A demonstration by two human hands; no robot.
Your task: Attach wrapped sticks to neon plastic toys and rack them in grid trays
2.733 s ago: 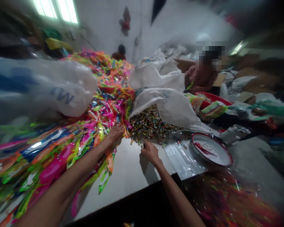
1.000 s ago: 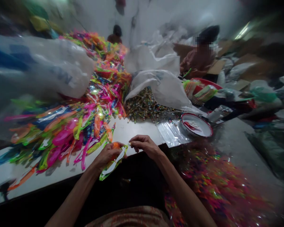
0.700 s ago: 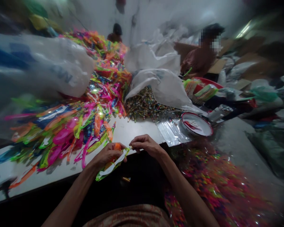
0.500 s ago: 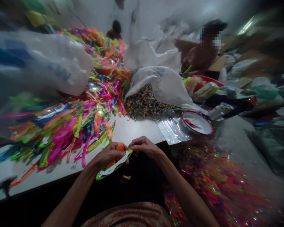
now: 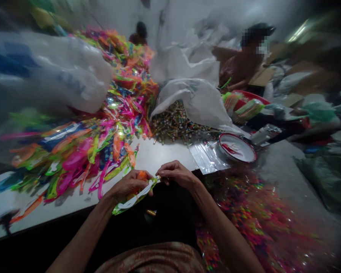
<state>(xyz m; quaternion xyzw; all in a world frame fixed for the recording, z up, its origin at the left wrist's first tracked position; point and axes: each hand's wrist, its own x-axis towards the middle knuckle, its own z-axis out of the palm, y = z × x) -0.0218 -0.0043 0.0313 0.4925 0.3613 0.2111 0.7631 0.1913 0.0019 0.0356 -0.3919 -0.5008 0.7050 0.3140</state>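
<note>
- The left hand (image 5: pixel 128 185) is closed around a green and white packet (image 5: pixel 133 197) with something orange tucked in the fist, held just off the near edge of the white table (image 5: pixel 156 157).
- The right hand (image 5: pixel 177 175) pinches the packet's top end with narrowed fingers; a small thing may sit between them, but I cannot tell.
- A few seconds ago both hands were out at the piles; now they have come together at the table edge and the work looks to be at the packet's mouth.
- Beyond lie the bright toy heap (image 5: pixel 102 129), the pile of little sticks (image 5: pixel 176 125), clear bags (image 5: pixel 208 157) and a red-rimmed bowl (image 5: pixel 237 148).
</note>
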